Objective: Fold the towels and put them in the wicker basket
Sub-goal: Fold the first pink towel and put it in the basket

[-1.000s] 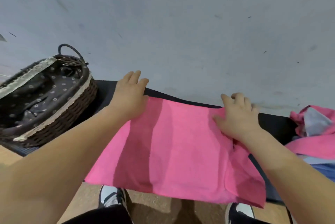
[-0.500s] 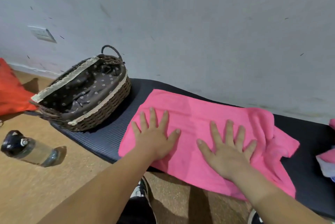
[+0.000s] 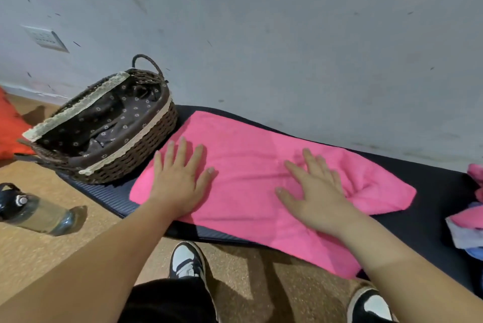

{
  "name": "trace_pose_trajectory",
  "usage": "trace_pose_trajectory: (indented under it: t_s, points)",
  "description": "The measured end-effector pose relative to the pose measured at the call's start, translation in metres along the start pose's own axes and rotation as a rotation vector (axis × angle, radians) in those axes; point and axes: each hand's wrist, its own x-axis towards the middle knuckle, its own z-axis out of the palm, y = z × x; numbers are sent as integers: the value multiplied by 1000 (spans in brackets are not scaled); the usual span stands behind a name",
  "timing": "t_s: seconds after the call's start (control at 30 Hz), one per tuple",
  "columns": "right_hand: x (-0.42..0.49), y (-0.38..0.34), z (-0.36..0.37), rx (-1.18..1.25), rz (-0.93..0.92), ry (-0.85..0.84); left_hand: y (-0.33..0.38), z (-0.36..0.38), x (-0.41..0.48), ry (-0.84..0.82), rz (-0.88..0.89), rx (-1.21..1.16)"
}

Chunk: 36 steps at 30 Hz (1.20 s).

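Since half a second ago our hands have slid apart across the pink towel [image 3: 248, 166]: our left hand [image 3: 180, 186] now lies nearer its basket-side edge, and our right hand [image 3: 316, 192] nearer the bunched end. Both palms press flat on the cloth, fingers straight and fanned apart, gripping nothing. The towel lies spread on the dark mat [image 3: 431, 207], its near edge hanging over the mat's front below our right wrist. Just past the right fingertips the cloth is rumpled into a fold. Just outside the left little finger the wicker basket [image 3: 146, 137] stands on the mat, its flowered brown lining showing. Well right of our right fingers sits a heap of cloths [image 3: 467, 228]. Far left of the left fingers a bottle [image 3: 39, 214] lies on the floor; any label is too blurred to read.
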Motion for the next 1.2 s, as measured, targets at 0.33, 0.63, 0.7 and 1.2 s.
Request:
trace_pose_trajectory:
  t_s: [0.33,0.63,0.7,1.2]
  points:
    - [-36,128,-68,93,591,116,204,-26,-43,121,495,-376]
    - [-21,159,-55,536,587,234,253,-5,-53,-65,302,-433]
    - [-15,162,-57,647,551,329,257,-7,-51,-66,298,-422]
    - [-17,193,-90,612,473,644,302,-53,-79,-478,388,-1098]
